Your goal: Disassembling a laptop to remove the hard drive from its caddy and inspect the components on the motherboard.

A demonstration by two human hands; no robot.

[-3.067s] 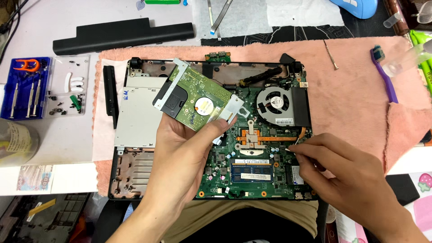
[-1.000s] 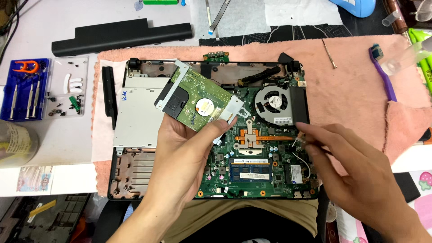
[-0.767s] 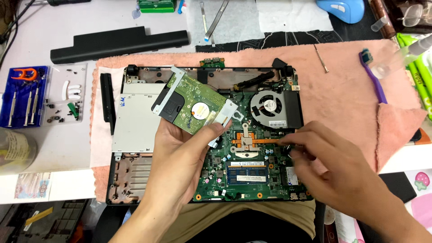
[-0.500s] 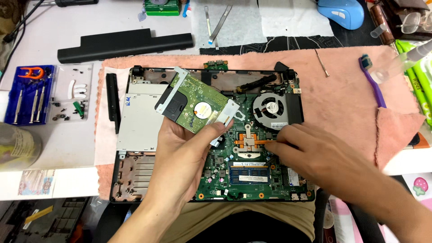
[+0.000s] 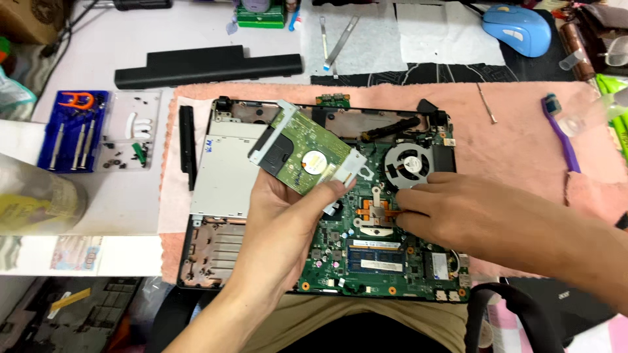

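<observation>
An opened laptop base (image 5: 216, 255) lies on a pink towel (image 5: 523, 140), its green motherboard (image 5: 366, 261) and round fan (image 5: 409, 163) exposed. My left hand (image 5: 288, 216) holds a hard drive (image 5: 304, 153) in a silver bracket, tilted, circuit side up, above the laptop's middle. My right hand (image 5: 458, 209) reaches in from the right. Its fingertips rest on the copper heat sink (image 5: 376, 210) just below the fan. Whether those fingers pinch anything is hidden.
A black battery bar (image 5: 209, 65) lies behind the towel. At left are a blue screwdriver case (image 5: 72, 131) and a tray of small screws (image 5: 131, 140). A purple toothbrush (image 5: 562, 134), a small metal tool (image 5: 485, 103) and a blue mouse (image 5: 517, 26) sit at right.
My right hand has moved left and up, from the motherboard's right edge onto the copper heat sink. The left hand still holds the hard drive in place. The view shifted slightly.
</observation>
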